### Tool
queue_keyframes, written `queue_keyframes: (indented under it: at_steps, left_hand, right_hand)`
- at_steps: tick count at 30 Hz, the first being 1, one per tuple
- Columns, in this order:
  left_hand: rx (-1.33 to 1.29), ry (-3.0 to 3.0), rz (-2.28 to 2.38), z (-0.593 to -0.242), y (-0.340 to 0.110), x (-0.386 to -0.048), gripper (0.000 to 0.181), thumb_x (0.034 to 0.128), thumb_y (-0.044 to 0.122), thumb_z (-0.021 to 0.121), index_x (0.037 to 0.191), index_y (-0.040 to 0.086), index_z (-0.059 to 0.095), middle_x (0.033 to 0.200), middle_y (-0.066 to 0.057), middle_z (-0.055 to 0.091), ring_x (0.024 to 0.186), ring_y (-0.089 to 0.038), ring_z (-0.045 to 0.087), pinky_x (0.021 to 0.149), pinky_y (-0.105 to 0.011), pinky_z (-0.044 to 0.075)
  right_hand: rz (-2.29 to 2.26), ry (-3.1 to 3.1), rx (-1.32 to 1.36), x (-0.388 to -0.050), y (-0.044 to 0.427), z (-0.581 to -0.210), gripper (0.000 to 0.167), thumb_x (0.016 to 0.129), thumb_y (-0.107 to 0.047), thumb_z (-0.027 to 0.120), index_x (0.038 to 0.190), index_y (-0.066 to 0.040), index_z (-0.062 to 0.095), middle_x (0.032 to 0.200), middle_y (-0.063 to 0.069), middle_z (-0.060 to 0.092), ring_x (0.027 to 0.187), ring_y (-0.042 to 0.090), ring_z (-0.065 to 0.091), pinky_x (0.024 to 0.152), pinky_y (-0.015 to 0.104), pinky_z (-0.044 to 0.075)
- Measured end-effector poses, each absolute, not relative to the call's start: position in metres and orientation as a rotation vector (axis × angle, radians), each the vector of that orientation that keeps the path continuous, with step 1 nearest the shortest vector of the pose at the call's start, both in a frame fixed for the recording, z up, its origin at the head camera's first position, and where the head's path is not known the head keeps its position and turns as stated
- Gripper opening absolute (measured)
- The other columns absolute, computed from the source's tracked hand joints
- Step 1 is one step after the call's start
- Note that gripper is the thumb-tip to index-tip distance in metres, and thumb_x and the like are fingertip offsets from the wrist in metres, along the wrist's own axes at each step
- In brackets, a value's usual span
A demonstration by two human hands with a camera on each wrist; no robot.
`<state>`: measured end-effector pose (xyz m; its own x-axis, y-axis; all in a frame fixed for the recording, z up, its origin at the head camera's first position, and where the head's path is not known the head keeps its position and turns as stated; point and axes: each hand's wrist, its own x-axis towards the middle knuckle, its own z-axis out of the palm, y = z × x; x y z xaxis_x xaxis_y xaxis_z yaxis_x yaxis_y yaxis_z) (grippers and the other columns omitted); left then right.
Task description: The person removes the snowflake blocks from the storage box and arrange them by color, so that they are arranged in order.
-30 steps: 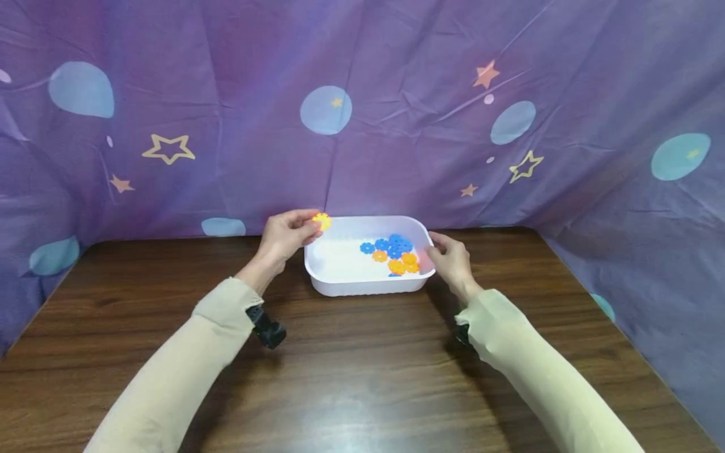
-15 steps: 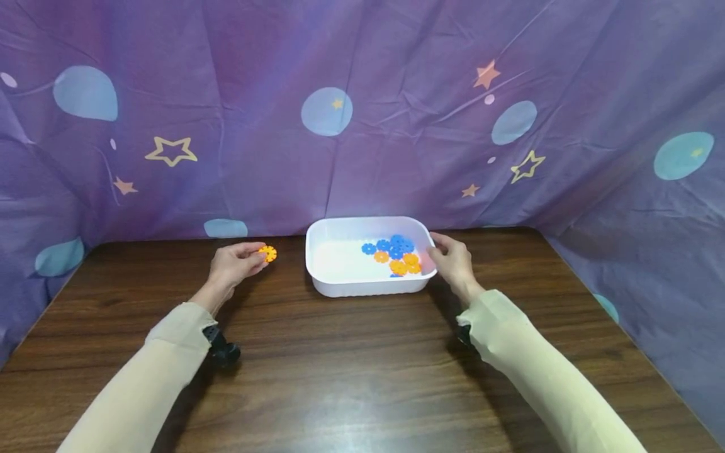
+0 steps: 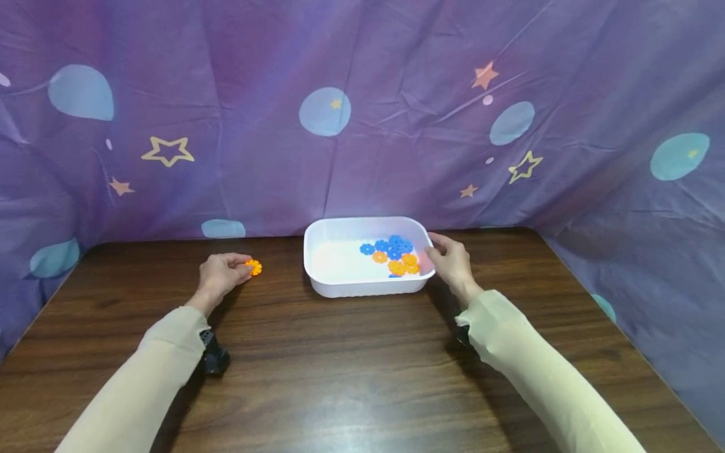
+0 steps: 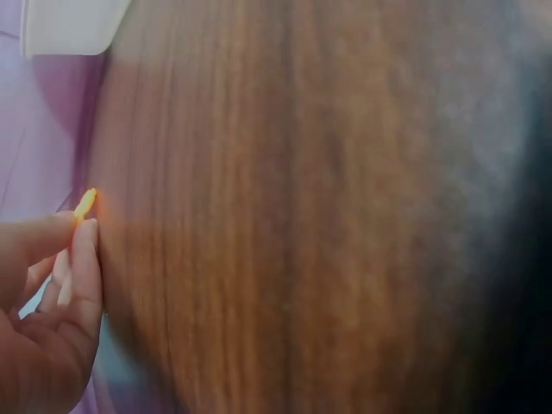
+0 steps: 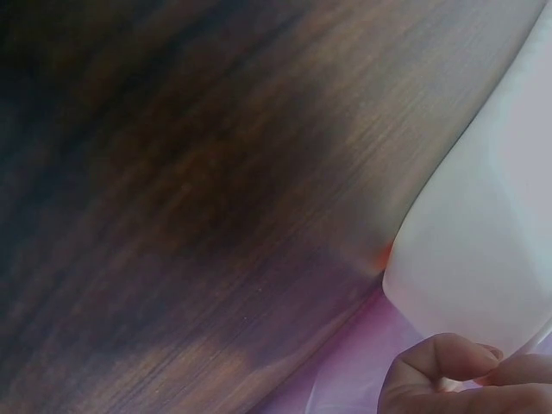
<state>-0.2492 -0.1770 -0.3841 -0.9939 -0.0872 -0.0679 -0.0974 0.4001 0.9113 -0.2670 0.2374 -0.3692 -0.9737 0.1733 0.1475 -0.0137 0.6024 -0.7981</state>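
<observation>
Between thumb and fingertips, my left hand (image 3: 219,277) pinches an orange flower-shaped disc (image 3: 254,267) low over the table, left of the white basin (image 3: 368,289). The left wrist view shows that disc (image 4: 85,203) edge-on at the fingertips. At the basin's right end, my right hand (image 3: 453,259) grips the rim, thumb on the near side; the right wrist view shows the thumb and curled fingers (image 5: 444,358) at the basin's edge. Inside the basin, several blue discs (image 3: 395,244) and several orange discs (image 3: 397,268) lie toward the right.
The brown wooden table (image 3: 340,377) runs up to a purple cloth (image 3: 260,126) printed with stars and balloons, hanging behind it. The basin stands near the table's back edge. A black wrist device (image 3: 214,355) sits under the left sleeve.
My left hand has carried the orange disc from above the basin's left rim leftward and down to near the table. The right hand and the basin stay in place.
</observation>
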Motion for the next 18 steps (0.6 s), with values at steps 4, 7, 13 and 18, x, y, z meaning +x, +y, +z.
queue_keyframes:
  at_steps: [4, 7, 13, 18]
  left_hand:
    - [-0.166, 2.886, 1.375, -0.3829, -0.1768, -0.2480, 0.029, 0.0868, 0.011, 0.066, 0.111, -0.005, 0.065, 0.101, -0.021, 0.069, 0.075, -0.011, 0.066, 0.064, -0.017, 0.050]
    - [-0.185, 3.002, 1.193, -0.3806, -0.1750, -0.2471, 0.027, 0.0857, 0.017, 0.068, 0.107, 0.000, 0.069, 0.099, -0.017, 0.070, 0.087, -0.026, 0.065, 0.071, -0.029, 0.048]
    - [-0.236, 3.006, 1.141, -0.3802, -0.1732, -0.2467, 0.027, 0.0862, 0.018, 0.068, 0.106, 0.000, 0.069, 0.102, -0.018, 0.069, 0.095, -0.031, 0.061, 0.078, -0.037, 0.047]
    - [-0.223, 3.029, 1.131, -0.3812, -0.1724, -0.2477, 0.026, 0.0856, 0.017, 0.068, 0.105, 0.000, 0.069, 0.103, -0.018, 0.069, 0.094, -0.032, 0.061, 0.079, -0.040, 0.047]
  right_hand:
    - [1.314, -2.614, -0.127, -0.2667, 0.2375, -0.3695, 0.040, 0.090, -0.013, 0.057, 0.129, -0.003, 0.056, 0.096, 0.022, 0.065, 0.081, 0.022, 0.056, 0.058, 0.013, 0.044]
    - [1.317, -2.612, -0.128, -0.2666, 0.2372, -0.3696, 0.040, 0.090, -0.013, 0.057, 0.129, -0.003, 0.056, 0.096, 0.022, 0.065, 0.081, 0.022, 0.057, 0.058, 0.013, 0.044]
    - [1.328, -2.609, -0.134, -0.2663, 0.2362, -0.3703, 0.040, 0.090, -0.014, 0.057, 0.129, -0.004, 0.057, 0.096, 0.021, 0.065, 0.081, 0.021, 0.057, 0.059, 0.013, 0.044]
    - [1.329, -2.597, -0.124, -0.2657, 0.2366, -0.3709, 0.040, 0.089, -0.013, 0.057, 0.128, -0.003, 0.057, 0.093, 0.021, 0.064, 0.081, 0.022, 0.056, 0.058, 0.013, 0.043]
